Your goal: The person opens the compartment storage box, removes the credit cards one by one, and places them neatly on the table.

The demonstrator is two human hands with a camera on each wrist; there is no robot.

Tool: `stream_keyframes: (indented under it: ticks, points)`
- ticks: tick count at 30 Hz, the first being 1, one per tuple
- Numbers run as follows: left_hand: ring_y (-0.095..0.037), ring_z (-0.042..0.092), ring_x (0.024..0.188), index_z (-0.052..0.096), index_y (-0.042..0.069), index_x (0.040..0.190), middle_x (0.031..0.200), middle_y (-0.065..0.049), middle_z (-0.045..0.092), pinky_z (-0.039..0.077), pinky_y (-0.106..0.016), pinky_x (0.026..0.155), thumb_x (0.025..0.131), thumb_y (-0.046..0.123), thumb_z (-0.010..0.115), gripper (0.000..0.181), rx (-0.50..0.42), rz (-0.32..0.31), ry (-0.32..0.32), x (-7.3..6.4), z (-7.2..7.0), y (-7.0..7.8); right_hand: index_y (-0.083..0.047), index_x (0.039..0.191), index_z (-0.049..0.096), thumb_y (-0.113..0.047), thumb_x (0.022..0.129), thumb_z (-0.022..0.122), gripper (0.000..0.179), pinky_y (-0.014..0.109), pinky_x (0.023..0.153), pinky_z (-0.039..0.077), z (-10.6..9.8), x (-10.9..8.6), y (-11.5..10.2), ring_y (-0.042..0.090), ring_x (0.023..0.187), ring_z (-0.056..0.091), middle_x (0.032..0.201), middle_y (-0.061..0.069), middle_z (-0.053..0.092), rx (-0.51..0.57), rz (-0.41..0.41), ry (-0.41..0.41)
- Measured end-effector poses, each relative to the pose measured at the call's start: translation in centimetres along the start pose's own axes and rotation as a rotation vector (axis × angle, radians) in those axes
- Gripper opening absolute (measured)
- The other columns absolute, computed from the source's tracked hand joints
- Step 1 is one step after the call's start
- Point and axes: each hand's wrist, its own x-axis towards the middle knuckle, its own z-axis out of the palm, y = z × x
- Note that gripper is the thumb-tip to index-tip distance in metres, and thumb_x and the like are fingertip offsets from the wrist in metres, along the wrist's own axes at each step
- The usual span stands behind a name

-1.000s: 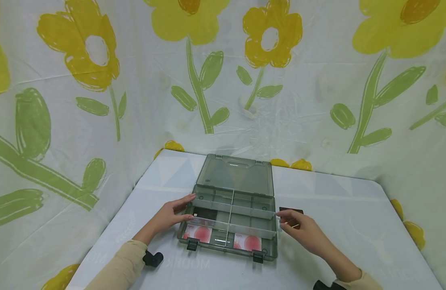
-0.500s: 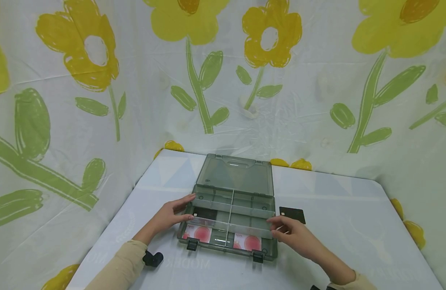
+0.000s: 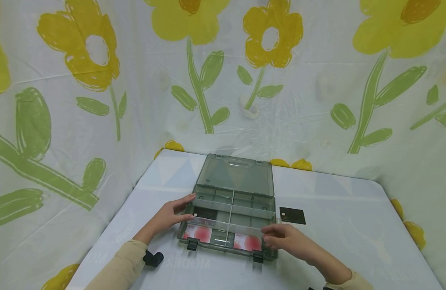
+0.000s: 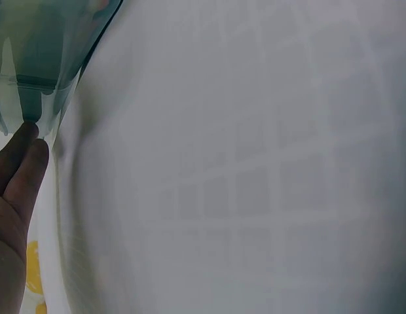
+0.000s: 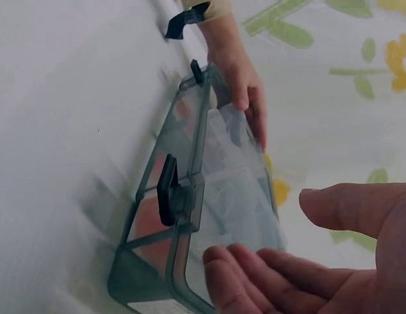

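A grey see-through plastic compartment box [image 3: 237, 173] lies with its lid folded back. Two white cards with red-pink circles sit in its front row, one left [image 3: 198, 233], one right [image 3: 247, 242]. In the middle row's left compartment is a black card [image 3: 205, 213]. My left hand [image 3: 166, 215] touches the box's left side, thumb and fingers spread along the wall; the left wrist view shows straight fingertips [image 4: 34, 139] against it. Over the front right compartment hovers my right hand [image 3: 289, 239], nothing between thumb and fingers. In the right wrist view its fingers [image 5: 255, 278] overlap the box's rim.
Another black card [image 3: 293, 216] lies on the white table [image 3: 353, 241] to the right of the box. Two dark latches hang at the box's front, left [image 3: 192, 244] and right [image 3: 258, 256]. A flower-printed curtain [image 3: 299, 121] rises behind the table.
My right hand has moved left and nearer the front, from the box's right edge to over its front right compartment. The black card it partly covered now shows whole. My left hand stays put.
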Motion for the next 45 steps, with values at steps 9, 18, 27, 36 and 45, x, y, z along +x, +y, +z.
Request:
stream_keyframes:
  ticks: [9, 18, 27, 36, 45]
  points:
    - [-0.030, 0.038, 0.147, 0.047, 0.013, 0.154, 0.161, -0.002, 0.039, 0.039, -0.044, 0.117, 0.089, 0.036, 0.080, 0.076, 0.005, -0.003, 0.005, 0.0, 0.0, 0.2, 0.021, 0.137, 0.048, -0.024, 0.103, 0.060, 0.057, 0.049, 0.099, 0.057, 0.4, 0.6, -0.6, 0.037, 0.115, 0.066, 0.132, 0.029, 0.061, 0.068, 0.108, -0.066]
    - [-0.029, 0.038, 0.147, 0.048, 0.013, 0.153, 0.161, -0.003, 0.039, 0.038, -0.043, 0.117, 0.089, 0.036, 0.080, 0.076, 0.009, 0.003, 0.003, 0.0, 0.0, 0.2, 0.024, 0.138, 0.042, -0.025, 0.103, 0.059, 0.063, 0.055, 0.106, 0.049, 1.5, 1.4, -1.3, 0.040, 0.128, 0.057, 0.142, 0.034, 0.050, 0.064, 0.218, -0.100]
    - [-0.030, 0.038, 0.147, 0.048, 0.014, 0.153, 0.161, -0.003, 0.040, 0.039, -0.044, 0.117, 0.089, 0.034, 0.080, 0.075, 0.011, 0.005, 0.001, 0.0, 0.0, 0.0, 0.022, 0.139, 0.045, -0.026, 0.103, 0.060, 0.061, 0.053, 0.106, 0.050, 1.9, 1.8, -1.3, 0.036, 0.126, 0.059, 0.143, 0.032, 0.051, 0.039, 0.212, -0.101]
    - [-0.030, 0.039, 0.147, 0.048, 0.014, 0.153, 0.161, -0.003, 0.040, 0.039, -0.044, 0.117, 0.089, 0.035, 0.080, 0.075, 0.010, 0.000, 0.002, 0.0, 0.0, 0.0, 0.022, 0.142, 0.041, -0.024, 0.104, 0.058, 0.061, 0.053, 0.108, 0.048, 2.3, 1.9, -0.9, 0.036, 0.130, 0.056, 0.147, 0.034, 0.046, 0.105, 0.159, -0.119]
    - [-0.030, 0.039, 0.146, 0.048, 0.014, 0.153, 0.161, -0.003, 0.039, 0.039, -0.043, 0.117, 0.089, 0.035, 0.080, 0.075, 0.005, -0.002, 0.000, 0.0, -0.1, 0.1, 0.024, 0.142, 0.038, -0.022, 0.105, 0.056, 0.062, 0.050, 0.108, 0.049, 2.1, 1.9, -0.3, 0.037, 0.131, 0.055, 0.147, 0.036, 0.044, 0.143, 0.139, -0.117]
